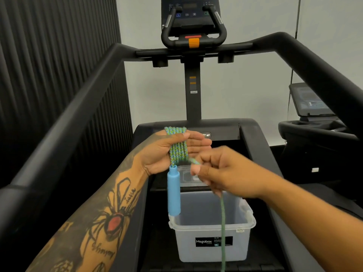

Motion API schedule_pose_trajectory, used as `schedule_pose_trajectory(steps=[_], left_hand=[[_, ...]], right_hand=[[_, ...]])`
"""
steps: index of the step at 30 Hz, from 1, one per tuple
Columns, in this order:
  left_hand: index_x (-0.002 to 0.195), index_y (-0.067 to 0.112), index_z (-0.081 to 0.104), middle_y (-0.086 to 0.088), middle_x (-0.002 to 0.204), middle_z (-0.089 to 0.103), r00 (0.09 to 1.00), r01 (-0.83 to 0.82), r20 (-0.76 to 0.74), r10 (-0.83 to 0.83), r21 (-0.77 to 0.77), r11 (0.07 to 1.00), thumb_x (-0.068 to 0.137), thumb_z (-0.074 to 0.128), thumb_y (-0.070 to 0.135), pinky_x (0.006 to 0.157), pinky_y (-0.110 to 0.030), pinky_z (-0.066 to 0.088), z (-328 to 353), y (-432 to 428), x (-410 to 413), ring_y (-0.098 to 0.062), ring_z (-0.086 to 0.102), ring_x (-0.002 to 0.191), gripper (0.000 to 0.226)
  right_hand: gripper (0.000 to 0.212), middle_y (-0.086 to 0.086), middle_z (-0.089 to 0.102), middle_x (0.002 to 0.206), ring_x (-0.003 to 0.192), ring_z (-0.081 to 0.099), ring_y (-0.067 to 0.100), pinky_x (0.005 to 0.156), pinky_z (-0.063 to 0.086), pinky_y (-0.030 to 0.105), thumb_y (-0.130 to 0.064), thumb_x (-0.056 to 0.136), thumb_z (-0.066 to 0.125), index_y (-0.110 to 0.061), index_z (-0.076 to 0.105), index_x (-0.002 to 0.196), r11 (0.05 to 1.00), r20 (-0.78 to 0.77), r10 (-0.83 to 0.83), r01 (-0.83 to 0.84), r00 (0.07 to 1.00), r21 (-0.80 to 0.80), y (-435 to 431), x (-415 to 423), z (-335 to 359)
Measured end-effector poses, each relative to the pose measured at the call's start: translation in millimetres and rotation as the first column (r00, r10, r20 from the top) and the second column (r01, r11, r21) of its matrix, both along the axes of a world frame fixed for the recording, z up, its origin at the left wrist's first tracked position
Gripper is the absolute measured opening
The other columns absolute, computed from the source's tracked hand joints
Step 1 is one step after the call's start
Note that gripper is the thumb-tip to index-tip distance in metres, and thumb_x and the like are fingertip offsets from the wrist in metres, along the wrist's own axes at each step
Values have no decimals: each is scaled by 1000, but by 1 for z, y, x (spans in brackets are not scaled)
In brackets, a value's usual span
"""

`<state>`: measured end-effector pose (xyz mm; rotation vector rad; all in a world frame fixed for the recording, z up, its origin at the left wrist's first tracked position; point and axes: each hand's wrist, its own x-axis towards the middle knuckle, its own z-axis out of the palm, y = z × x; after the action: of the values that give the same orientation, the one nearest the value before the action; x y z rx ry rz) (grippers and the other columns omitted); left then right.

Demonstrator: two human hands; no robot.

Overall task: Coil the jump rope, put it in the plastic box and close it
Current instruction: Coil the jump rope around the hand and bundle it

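Left hand [172, 148] held out flat above the treadmill [196, 258], palm turned up and toward the right, fingers straight and pressed together, thumb laid along the upper edge. Tattooed left forearm [106, 216] rising from the lower left corner, wrist slightly bent. Jump rope [177, 148], braided green and blue, wound several times around the flat palm, turns lying side by side from above the knuckles down to the heel of the hand. Blue handle [173, 191] hanging straight down from the lowest turn, just below the left palm, its bottom end in front of the rim of the plastic box [211, 240]. Right hand [222, 171] just right of the left, blurred, knuckles up, fingers curled in a loose fist pinching the free strand close to the coil; thumb tip visible on the near side. Right forearm [306, 211] stretching in from the lower right. From under the right fist, the loose length of rope dropping straight down, passing in front of the box and out of the bottom edge. Box open, clear, standing on the treadmill belt directly under both hands, black label on its near wall. Clear lid [191, 176] lying flat just beyond the box, partly hidden behind the hands. Black rails on either side.
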<state>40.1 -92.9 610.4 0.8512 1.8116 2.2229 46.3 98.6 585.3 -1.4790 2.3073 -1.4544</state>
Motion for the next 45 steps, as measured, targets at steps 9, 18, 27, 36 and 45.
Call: schedule_pose_trajectory(steps=[9,18,27,36,45], left_hand=[[109,-7,65,-27,112,66,988,155,-9,-155,-21,988,85,49,6,88,-41,54,-2,9,8,-38,65,106,32],[98,-6,64,-21,92,73,997,-64,45,66,-41,997,82,52,15,66,-28,59,0,20,10,-25,73,82,29],[96,-3,71,-22,106,70,999,7,46,-10,67,998,87,48,13,89,-38,55,-3,19,7,-31,68,101,29],[115,-9,57,-25,121,63,996,-90,-3,90,83,993,91,45,11,100,-42,48,-1,11,-5,-36,59,117,33],[92,-7,68,-18,85,73,988,-156,-7,157,67,985,89,45,8,68,-31,58,-1,7,-3,-24,72,77,27]], right_hand=[[24,-8,54,49,41,45,2,46,39,18,-21,94,63,-1,64,81,969,-259,-233,202,938,-140,-1,-43,72],[28,9,56,61,53,44,12,51,38,18,-23,94,62,3,63,83,948,-198,-239,184,951,-259,-13,-68,49],[23,6,58,65,59,48,18,53,40,28,-9,94,58,-15,67,74,963,39,-129,135,991,-235,-9,-77,30],[28,2,51,59,48,41,16,48,40,28,-27,101,51,-12,66,83,997,91,-60,55,994,54,-4,-40,-29],[26,-11,40,49,45,33,4,47,32,14,-17,97,58,-6,63,75,994,-187,-73,86,980,64,17,-10,40]])
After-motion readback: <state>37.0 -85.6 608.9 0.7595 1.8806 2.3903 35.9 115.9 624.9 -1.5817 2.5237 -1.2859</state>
